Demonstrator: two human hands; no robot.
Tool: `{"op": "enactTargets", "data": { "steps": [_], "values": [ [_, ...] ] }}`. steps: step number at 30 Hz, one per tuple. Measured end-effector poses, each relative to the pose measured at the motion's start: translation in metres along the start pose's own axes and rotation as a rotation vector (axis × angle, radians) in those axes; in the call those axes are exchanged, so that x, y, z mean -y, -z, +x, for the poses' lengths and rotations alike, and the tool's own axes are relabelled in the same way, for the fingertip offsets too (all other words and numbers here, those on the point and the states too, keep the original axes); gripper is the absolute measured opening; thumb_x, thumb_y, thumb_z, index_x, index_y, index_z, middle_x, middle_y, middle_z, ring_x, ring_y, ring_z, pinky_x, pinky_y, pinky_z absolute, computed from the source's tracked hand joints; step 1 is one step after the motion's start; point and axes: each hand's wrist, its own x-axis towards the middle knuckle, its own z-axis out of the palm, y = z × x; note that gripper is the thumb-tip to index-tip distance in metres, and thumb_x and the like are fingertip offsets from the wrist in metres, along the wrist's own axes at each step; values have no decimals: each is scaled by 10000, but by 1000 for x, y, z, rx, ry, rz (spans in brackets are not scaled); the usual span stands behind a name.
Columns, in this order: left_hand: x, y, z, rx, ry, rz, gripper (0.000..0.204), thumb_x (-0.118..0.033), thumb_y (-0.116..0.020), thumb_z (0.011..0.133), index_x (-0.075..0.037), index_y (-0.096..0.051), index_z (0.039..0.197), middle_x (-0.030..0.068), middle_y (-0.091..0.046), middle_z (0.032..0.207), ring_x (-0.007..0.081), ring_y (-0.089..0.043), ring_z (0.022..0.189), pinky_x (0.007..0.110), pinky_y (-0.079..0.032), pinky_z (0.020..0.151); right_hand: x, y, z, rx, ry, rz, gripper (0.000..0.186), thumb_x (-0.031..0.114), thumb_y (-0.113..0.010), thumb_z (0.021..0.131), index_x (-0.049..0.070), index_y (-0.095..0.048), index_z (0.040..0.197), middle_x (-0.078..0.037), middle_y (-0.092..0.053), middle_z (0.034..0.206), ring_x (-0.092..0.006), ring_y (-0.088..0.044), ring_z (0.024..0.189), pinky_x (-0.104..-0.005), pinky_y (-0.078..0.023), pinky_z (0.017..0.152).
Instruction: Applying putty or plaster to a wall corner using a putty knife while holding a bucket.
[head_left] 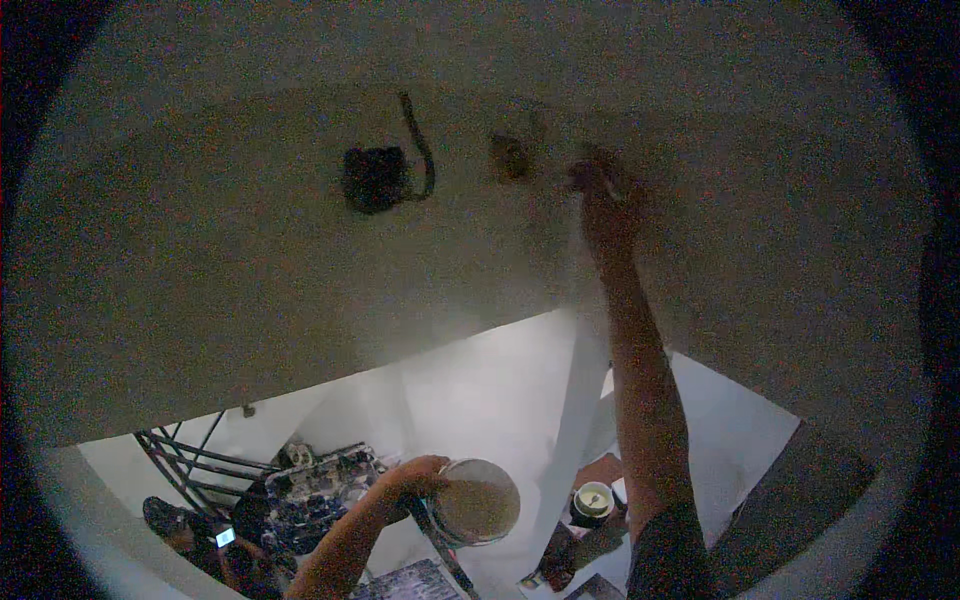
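Over by us the left hand is clasping the rim of a round bucket, held out below the dim overhead surface, though what fills the bucket is too murky to name. The right hand is raised to that surface, its fingers so lost in shadow that I can't tell whether they grasp anything. Left of it hang a small reddish-brown patch, perhaps a box, and a blurred black object with a dangling strip.

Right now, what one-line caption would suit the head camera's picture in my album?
Left hand holding a bucket, right hand stretched out before a dim, pale surface.
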Motion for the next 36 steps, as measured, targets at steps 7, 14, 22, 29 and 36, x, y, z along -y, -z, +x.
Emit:
{"op": "enactTargets", "data": {
  "steps": [7,14,22,29,36],
  "values": [
    [37,13,30,52,-152,327,511,-349,-614,795,38,-574,1125,165,-637,1064,230,-586,1009,353,-438,908,68,-59,-35,187,82,-168,264,120,-592,871,27,-627,1115,-68,-671,936,-131,-614,773,-286,-499,712],
    [25,7,17,48,-143,218,503,-357,-603,800,29,-578,1122,172,-635,1074,247,-597,987,348,-447,899,35,-13,-13,119,106,-313,219,137,-596,871,15,-637,1048,-74,-661,930,-165,-625,772,-313,-513,685],
    [45,13,36,77,-142,177,561,-381,-672,742,14,-581,1129,146,-652,1053,242,-607,964,377,-481,838,-33,23,-2,-84,-158,825,287,169,-599,869,-17,-590,1088,-102,-642,960,-227,-627,800,-352,-529,678],
    [50,12,34,63,-216,346,362,-210,-585,770,36,-589,1035,166,-648,896,240,-598,798,371,-466,735,57,-42,-21,64,64,-353,264,152,-603,870,-22,-615,1069,-112,-674,935,-196,-647,839,-329,-517,758],
    [22,10,4,-46,-187,364,438,-291,-601,774,26,-584,1077,188,-631,1016,282,-603,920,379,-460,809,68,-66,-22,181,90,-256,255,160,-582,896,-19,-620,1073,-134,-673,959,-165,-643,837,-310,-503,793]
  ]
}}
